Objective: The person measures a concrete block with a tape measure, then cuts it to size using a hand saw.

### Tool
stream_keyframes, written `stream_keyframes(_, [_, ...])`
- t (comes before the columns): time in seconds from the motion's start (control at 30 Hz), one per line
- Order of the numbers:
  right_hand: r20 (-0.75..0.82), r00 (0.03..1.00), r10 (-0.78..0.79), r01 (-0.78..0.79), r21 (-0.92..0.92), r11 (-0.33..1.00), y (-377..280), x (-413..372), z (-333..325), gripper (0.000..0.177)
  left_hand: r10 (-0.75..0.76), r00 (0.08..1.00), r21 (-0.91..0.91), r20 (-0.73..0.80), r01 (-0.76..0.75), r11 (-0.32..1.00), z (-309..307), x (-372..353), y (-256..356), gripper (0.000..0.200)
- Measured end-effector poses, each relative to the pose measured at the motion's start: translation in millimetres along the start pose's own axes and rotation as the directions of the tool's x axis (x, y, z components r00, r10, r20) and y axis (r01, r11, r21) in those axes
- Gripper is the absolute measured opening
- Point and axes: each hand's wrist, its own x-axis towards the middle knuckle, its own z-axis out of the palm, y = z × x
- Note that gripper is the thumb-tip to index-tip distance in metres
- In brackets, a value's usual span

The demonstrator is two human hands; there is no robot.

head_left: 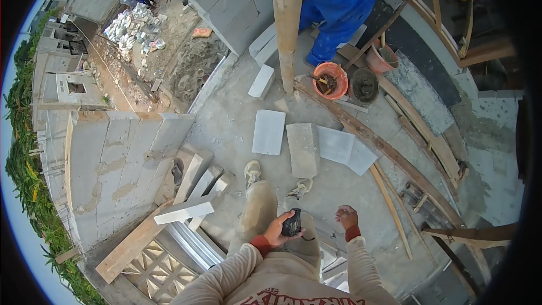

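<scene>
My left hand [275, 232] is closed around a small black block-shaped object [291, 223], held in front of my lap. What kind of object it is I cannot make out. To its right, my right hand [346, 217] hovers above the floor with its fingers curled together; anything inside them is hidden or too small to see. Beyond my shoes lie pale lightweight concrete blocks: a white one [269, 131] on the left, a greyer one [303, 149] in the middle, and another [335, 144] on the right.
A person in blue trousers [339, 11] stands beyond a wooden post [288, 28]. Near them are an orange bucket [337, 73] and a dark mortar bucket [364, 86]. A long timber [389, 141] crosses the right side. A low block wall [121, 175] and loose blocks [186, 210] are on my left.
</scene>
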Motion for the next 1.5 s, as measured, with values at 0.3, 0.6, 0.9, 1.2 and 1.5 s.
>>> stream_keyframes(0.3, [0.356, 0.885, -0.299, 0.351, -0.089, 0.932, -234.9, 62.1, 226.8, 0.05, 0.176, 0.983, -0.036, 0.051, -0.175, 0.984, -16.5, -3.9, 92.2, 0.041])
stream_keyframes(0.6, [0.156, 0.753, -0.639, 0.656, -0.094, 0.749, -456.2, 312.4, 569.1, 0.085, 0.035, 0.998, -0.072, 0.044, -0.032, 0.997, -53.7, -21.4, 280.8, 0.044])
stream_keyframes(0.9, [-0.411, 0.882, -0.229, 0.022, -0.449, 0.893, -560.2, 492.4, 678.1, 0.139, -0.046, 0.987, -0.333, -0.157, -0.009, 0.943, -52.8, -38.0, 418.2, 0.033])
stream_keyframes(1.2, [-0.481, 0.862, -0.161, -0.032, -0.369, 0.929, -560.8, 504.2, 630.2, 0.103, -0.073, 0.976, -0.239, -0.207, 0.022, 0.971, -61.4, -30.3, 434.7, 0.034])
stream_keyframes(1.5, [-0.492, 0.834, -0.249, 0.044, -0.391, 0.919, -594.6, 376.1, 565.4, 0.089, -0.049, 0.993, -0.145, -0.111, 0.033, 0.989, -66.3, -40.7, 418.3, 0.035])
